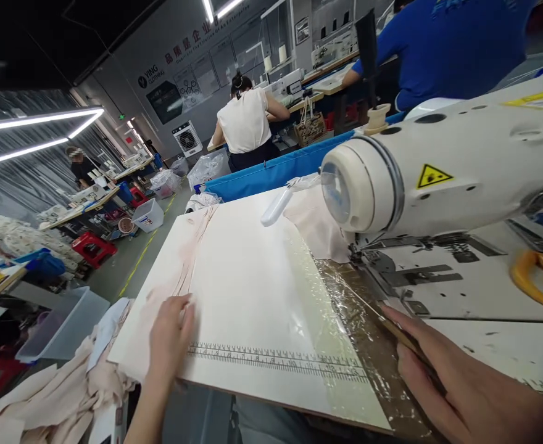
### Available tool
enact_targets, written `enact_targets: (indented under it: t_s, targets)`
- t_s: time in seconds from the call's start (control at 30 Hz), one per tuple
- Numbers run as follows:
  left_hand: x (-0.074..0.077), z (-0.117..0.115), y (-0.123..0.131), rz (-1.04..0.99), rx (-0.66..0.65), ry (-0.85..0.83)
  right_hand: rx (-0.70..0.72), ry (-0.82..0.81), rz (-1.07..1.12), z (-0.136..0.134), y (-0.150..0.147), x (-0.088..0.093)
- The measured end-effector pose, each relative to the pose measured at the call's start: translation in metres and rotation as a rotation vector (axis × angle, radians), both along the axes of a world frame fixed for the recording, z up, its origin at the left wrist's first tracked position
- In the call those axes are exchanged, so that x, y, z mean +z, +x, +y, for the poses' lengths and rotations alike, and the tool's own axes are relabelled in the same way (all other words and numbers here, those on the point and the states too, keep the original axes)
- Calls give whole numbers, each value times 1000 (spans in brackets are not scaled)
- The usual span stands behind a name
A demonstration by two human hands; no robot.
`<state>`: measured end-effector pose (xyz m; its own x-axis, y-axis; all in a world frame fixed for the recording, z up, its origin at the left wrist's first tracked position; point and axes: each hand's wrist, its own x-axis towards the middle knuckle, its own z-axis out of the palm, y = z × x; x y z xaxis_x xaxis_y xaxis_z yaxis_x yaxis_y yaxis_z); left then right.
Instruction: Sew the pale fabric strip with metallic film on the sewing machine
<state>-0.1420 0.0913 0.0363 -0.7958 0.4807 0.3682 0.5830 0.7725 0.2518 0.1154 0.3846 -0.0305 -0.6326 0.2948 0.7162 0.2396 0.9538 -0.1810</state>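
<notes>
My left hand [172, 333] is at the left of the white sewing table [248, 296], its fingers curled and slightly blurred at the edge of a thin pale pink fabric [186, 253]. The fingertips seem closed on that fabric, though the hand partly covers the spot. On the right, my right hand [456, 376] is wrapped round a slim tool with a brownish handle [405, 336] and a thin pointed metal end. Its tip points towards the needle area of the sewing machine [466, 154]. Another pale pink piece [322, 222] lies beside the presser foot.
A printed ruler strip [276, 361] runs along the front of the table. A white plastic-handled item [276, 206] lies at the back. Yellow-orange handles [540, 280] rest at right. Fabric pieces [68, 388] pile up lower left, near a clear bin [68, 324]. Several people sit at machines beyond.
</notes>
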Motion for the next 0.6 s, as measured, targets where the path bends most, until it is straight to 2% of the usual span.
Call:
enact_targets:
  t_s: [0.07,0.1,0.17,0.6]
  targets:
    - [-4,-26,-15,59,245,-109,2,7,16,1,0,-2]
    - [-5,-35,-22,59,320,-173,7,9,18,2,0,-3]
    - [-6,-46,-30,37,379,-254,29,20,17,2,0,-4]
    - [-8,-58,-42,17,293,-220,-37,61,-43,5,1,-11]
